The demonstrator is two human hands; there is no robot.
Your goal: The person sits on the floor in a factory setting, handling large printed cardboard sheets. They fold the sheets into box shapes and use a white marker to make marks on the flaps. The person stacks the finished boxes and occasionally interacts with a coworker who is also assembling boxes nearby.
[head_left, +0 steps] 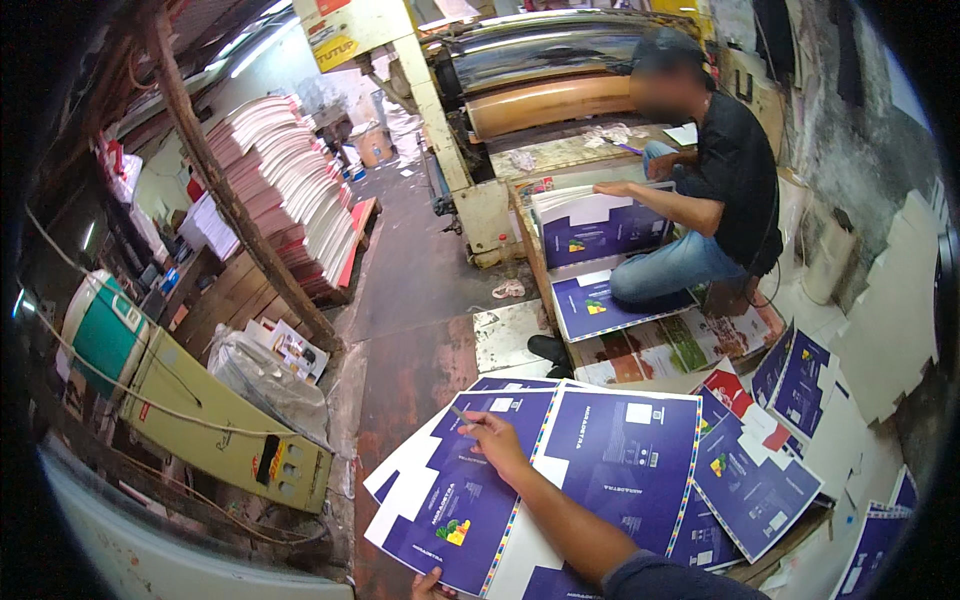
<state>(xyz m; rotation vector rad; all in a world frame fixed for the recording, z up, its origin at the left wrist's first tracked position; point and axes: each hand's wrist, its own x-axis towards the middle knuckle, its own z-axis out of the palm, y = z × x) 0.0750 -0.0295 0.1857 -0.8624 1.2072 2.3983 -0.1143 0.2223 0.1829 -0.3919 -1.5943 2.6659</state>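
Observation:
In front of me lies a stack of large purple-and-white printed cardboard sheets (625,460), with colour-bar strips along some edges. My right hand (492,447) is over the left part of the stack, its fingers closed on a slim greyish stick-like tool (461,414); its exact kind is too small to tell. At the lower edge of the picture, my left hand (430,584) grips the near corner of the top printed sheet (455,520), thumb on top. Most of that hand is out of the picture.
A co-worker (735,160) kneels ahead, holding upright printed sheets (605,232) on a low platform. Behind stands a big roller machine (550,105). More purple sheets (760,485) lie at right. A tall cardboard stack (285,190), a wooden post (215,190) and a green cabinet (215,425) stand left.

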